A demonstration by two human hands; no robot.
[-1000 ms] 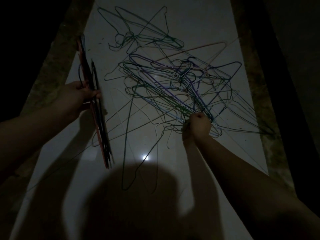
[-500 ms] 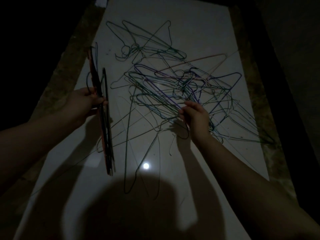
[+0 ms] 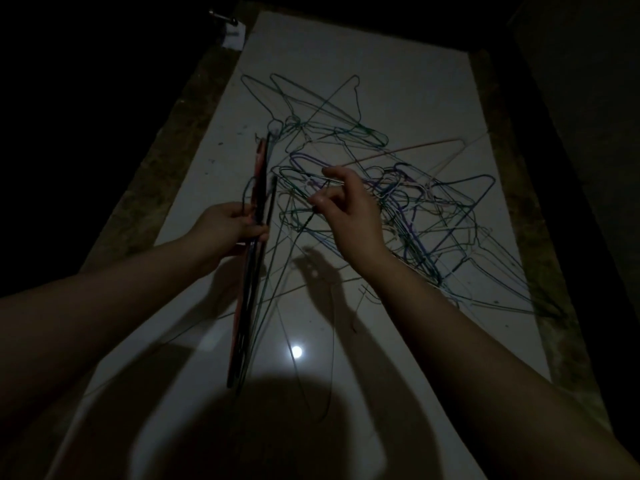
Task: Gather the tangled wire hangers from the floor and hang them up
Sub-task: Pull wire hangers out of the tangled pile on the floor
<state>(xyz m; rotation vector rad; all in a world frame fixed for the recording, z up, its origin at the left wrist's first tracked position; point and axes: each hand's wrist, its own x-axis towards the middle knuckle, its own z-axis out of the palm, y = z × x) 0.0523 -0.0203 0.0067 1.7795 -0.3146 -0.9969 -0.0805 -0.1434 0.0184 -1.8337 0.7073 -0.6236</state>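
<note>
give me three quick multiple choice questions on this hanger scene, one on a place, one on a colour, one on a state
1. Where is the gathered bundle of hangers?
A) in the left hand, left of the tangled pile
B) hung on a rail
C) tucked under the right arm

2. What colour is the floor under the pile?
A) red
B) white
C) yellow

3. What is the right hand doing?
A) lying flat on the floor
B) hanging idle
C) pinching a wire above the pile

Answers:
1 A, the left hand curls round the bundle beside the pile.
2 B, the bare floor shows pale white.
3 C, thumb and finger close on a thin wire.
</note>
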